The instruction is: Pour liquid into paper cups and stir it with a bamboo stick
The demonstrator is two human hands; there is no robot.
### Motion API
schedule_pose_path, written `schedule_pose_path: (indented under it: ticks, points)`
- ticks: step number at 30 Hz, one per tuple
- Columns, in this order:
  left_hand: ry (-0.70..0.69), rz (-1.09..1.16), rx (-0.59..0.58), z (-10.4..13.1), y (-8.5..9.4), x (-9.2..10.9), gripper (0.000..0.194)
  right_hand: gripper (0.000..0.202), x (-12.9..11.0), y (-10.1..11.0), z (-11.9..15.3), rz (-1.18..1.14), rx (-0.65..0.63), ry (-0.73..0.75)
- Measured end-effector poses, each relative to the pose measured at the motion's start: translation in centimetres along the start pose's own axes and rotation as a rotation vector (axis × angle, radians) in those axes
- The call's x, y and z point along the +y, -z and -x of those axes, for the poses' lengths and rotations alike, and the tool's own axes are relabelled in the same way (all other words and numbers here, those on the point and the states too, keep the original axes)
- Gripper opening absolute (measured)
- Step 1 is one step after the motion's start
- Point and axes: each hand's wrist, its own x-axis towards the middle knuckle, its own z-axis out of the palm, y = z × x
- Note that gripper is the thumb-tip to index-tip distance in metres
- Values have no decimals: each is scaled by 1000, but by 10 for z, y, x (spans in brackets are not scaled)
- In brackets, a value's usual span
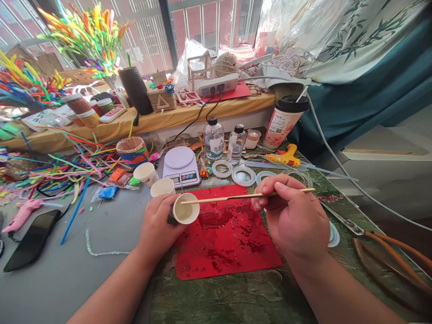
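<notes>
My left hand [161, 220] is wrapped round a small paper cup [185, 217], tilted so its mouth faces me, with some clear or pale liquid inside. Between the fingers of my right hand [290, 211] is a thin wooden stick [232, 197]; its far tip reaches over the cup's mouth. Below both hands lies a red sheet [229, 265] with wet, glossy patches. Two more paper cups stand behind the held one, a nearer one [162, 187] and a farther one [145, 173].
A kitchen scale [180, 164], two clear bottles [213, 139], several ring moulds [243, 175] and a yellow glue gun [285, 156] line the back. Scissors [364, 233] lie right; a phone [32, 240], a pink glue gun [23, 215] and many pipe cleaners [67, 168] lie left. A drink cup [283, 123] stands back right.
</notes>
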Motion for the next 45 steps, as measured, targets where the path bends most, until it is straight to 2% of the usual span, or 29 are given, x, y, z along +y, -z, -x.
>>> schedule_pose_path:
  ticks: [3,8,10,13,17,21,24,31,37,40,42,45]
  points:
    - [-3,2,-2,0,0,0,46,29,3,2,7,133,-99,80]
    - [-5,13,-4,1,-1,-1,46,24,2,0,15,485,-441,300]
    - [-7,8,0,1,-1,-1,47,24,2,-2,15,530,-489,313]
    - [-13,9,-10,1,-1,-1,49,27,5,-3,13,461,-448,145]
    - [-9,7,-1,0,0,-1,47,25,12,-3,7,208,-226,-105]
    - [-10,14,2,-1,1,0,47,20,12,-1,-1,51,-23,-129]
    - [-14,8,7,-1,1,1,47,19,8,1,-3,16,28,-93]
    - [-15,2,-6,0,1,0,48,21,0,-2,-2,14,48,-37]
    - [-27,-3,0,0,1,-1,49,23,2,0,0,32,25,-25]
    - [-33,-4,3,1,0,-1,50,25,7,0,4,129,-70,-28]
    - [-36,-6,6,1,0,-1,50,25,9,-1,8,237,-203,-25]
    - [-45,-8,6,1,0,-1,50,25,10,-2,14,404,-355,72]
